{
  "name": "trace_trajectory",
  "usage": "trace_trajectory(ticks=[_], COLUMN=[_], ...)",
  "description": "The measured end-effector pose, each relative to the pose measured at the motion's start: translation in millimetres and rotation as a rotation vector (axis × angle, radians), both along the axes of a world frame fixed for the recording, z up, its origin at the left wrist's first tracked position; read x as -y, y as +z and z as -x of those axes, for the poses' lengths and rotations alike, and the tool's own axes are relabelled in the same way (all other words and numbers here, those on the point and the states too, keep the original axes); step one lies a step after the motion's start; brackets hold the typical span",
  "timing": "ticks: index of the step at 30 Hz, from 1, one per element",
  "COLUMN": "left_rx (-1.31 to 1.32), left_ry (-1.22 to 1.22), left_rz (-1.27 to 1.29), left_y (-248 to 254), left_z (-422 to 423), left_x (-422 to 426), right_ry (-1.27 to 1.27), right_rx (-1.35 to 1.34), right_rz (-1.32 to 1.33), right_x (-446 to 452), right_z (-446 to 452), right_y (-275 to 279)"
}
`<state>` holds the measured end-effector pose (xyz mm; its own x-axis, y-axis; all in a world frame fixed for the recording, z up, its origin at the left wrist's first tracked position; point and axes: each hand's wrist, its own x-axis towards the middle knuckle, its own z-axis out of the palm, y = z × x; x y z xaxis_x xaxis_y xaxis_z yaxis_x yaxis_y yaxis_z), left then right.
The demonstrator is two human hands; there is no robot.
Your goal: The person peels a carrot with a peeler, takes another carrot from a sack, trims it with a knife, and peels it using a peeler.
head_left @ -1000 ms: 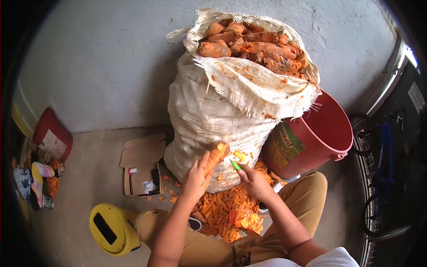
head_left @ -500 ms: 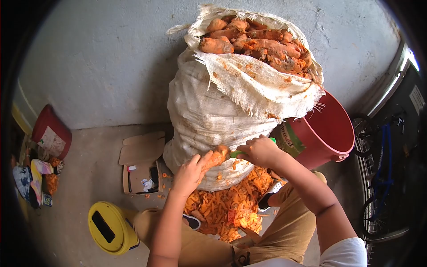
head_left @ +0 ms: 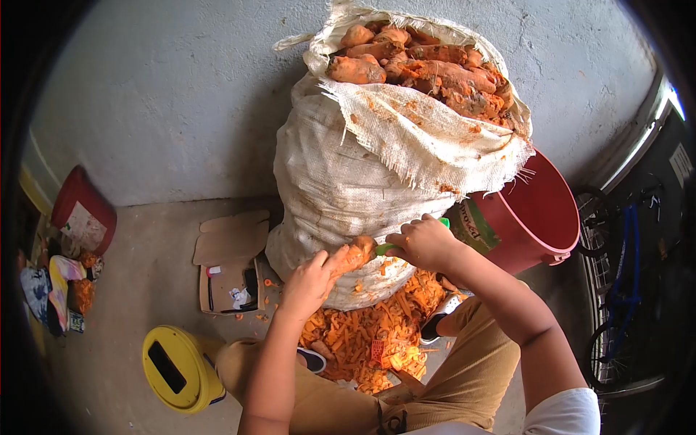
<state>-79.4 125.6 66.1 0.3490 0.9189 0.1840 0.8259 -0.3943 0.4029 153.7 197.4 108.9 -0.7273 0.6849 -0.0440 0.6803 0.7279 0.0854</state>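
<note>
My left hand (head_left: 310,281) grips a large orange carrot (head_left: 357,255) in front of the sack, its far end pointing up and right. In my right hand (head_left: 424,243) is a green-handled peeler (head_left: 386,249), touching or very near the carrot's far end; its blade is too small to make out. Just beyond both hands stands a bulging white woven sack (head_left: 341,181), its top open and heaped with unpeeled carrots (head_left: 442,76). Beneath the hands a pile of orange peelings (head_left: 362,330) covers the floor between my feet.
A large red bucket (head_left: 536,210) leans open behind the sack's right side. On the left are a yellow lidded bin (head_left: 199,348), an open cardboard box (head_left: 232,312) and a smaller red bucket (head_left: 83,206). A blue-framed bicycle (head_left: 632,246) stands at far right.
The view has shifted very slightly. Both hands, the carrot and the peeler keep nearly the same positions.
</note>
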Motion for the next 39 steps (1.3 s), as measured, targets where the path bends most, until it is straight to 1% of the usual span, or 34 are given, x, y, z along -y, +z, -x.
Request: trace_trajectory(ticks=[6, 12, 18, 21, 24, 29, 32, 34, 35, 37, 39], left_rx=[0.039, 0.046, 0.044, 0.038, 0.024, 0.033, 0.007, 0.030, 0.044, 0.055, 0.104], left_ry=[0.011, 0.011, 0.012, 0.019, 0.011, 0.046, -0.055, -0.080, -0.088, -0.048, -0.009], left_rz=[-0.028, -0.041, -0.051, -0.050, -0.047, -0.001, -0.065, -0.038, -0.025, 0.098, 0.177], left_y=[-4, -5, -7, -9, -10, -7, -15, -22, -24, -15, -11], left_z=[-1, -1, 0, 0, 1, 3, 7, 5, 4, 2, 3], left_x=[-1, -1, -1, -2, -3, -4, -8, -8, -8, -7, -7], right_ry=[0.016, 0.033, -0.028, 0.094, 0.058, 0.029, 0.008, 0.026, -0.012, -0.088, -0.143], right_rx=[0.115, 0.177, 0.184, 0.019, 0.071, 0.099, 0.162, 0.208, 0.196, 0.175, 0.080], right_rz=[-0.032, -0.087, 0.172, 0.102, 0.172, 0.062, -0.016, -0.033, -0.003, 0.062, 0.104], right_x=[-6, -18, -29, -39, -48, -44, -42, -44, -44, -40, -34], right_z=[6, 6, 8, 2, 3, 8, 11, 13, 14, 11, 7], right_y=[8, -2, 6, -8, -7, -9, -10, -14, -16, -20, -21])
